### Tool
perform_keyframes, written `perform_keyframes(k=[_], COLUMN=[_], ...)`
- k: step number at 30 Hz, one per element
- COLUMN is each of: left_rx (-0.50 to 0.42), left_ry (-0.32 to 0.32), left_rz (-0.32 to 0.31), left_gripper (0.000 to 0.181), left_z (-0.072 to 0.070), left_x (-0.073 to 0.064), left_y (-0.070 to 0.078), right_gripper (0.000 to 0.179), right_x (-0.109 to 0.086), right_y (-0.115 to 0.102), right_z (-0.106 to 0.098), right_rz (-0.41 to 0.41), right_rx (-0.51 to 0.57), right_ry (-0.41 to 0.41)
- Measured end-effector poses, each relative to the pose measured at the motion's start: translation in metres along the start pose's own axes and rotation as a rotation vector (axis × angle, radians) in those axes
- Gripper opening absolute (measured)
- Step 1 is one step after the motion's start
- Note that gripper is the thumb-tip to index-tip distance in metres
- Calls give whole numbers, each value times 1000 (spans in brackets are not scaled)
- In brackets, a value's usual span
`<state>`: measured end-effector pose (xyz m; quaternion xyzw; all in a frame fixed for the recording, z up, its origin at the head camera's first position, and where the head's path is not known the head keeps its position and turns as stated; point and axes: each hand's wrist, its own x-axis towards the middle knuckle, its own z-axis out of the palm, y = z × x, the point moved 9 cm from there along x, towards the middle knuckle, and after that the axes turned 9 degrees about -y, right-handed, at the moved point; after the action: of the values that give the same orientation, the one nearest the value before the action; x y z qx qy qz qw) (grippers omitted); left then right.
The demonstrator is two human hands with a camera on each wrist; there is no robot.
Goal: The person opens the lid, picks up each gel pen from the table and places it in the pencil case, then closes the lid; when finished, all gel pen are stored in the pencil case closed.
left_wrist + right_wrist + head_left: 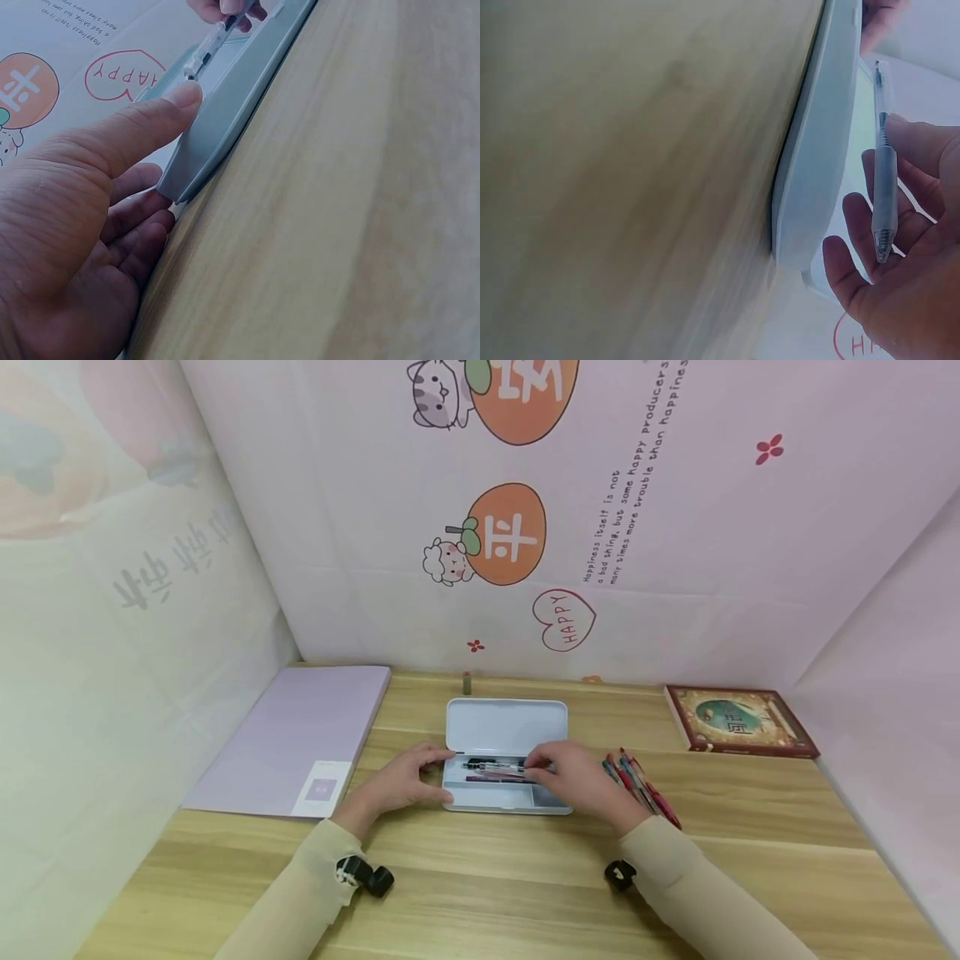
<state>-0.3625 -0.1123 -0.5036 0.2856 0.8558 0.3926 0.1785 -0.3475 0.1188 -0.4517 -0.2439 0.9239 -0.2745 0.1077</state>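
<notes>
Two hands work at one open pencil case [487,811], which sits on the table [480,885] with its lid [506,727] laid back. Right hand [566,772]: grip narrow, thumb pinching a clear pen [886,187] against the fingers, pointed end toward the palm, other end toward the left hand [405,781]. Head view puts this pen at the long rear compartment, along with other pens [487,778]; whether it touches them cannot be told. Left grip: set wide across the case's left end, thumb at the near corner, fingers at the far side; read as bracing. Loose pens [639,783] lie bunched on the table beside the right wrist. Step in hand, as judged: stowing pens, this one close to being laid down. Next move calls for keeping the barrel parallel to the compartment, lowering it level among the others, then parting thumb from fingers, while the left hand guards the case against sliding. Possible fault: pen catches on the divider or settles crosswise. After release, a reach rightward to the loose bunch would suit.
</notes>
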Motion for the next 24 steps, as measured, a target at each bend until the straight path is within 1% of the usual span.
perform_keyframes(k=[6, 12, 19, 24], left_rx=[17, 5, 0, -3], left_ry=[-4, -2, -4, -2], left_rz=[-8, -5, 1, 4], left_gripper=[80, 79, 79, 79], left_z=[-1, -1, 0, -1], left_x=[0, 1, 1, 1], left_y=[-1, 0, 0, 0], right_gripper=[6, 5, 6, 4], right_x=[13, 24, 29, 30], right_y=[-5, -6, -7, -11], right_z=[6, 11, 17, 20], right_rz=[6, 11, 21, 2], right_rx=[-25, -64, -88, -125], right_ry=[-37, -64, -113, -120])
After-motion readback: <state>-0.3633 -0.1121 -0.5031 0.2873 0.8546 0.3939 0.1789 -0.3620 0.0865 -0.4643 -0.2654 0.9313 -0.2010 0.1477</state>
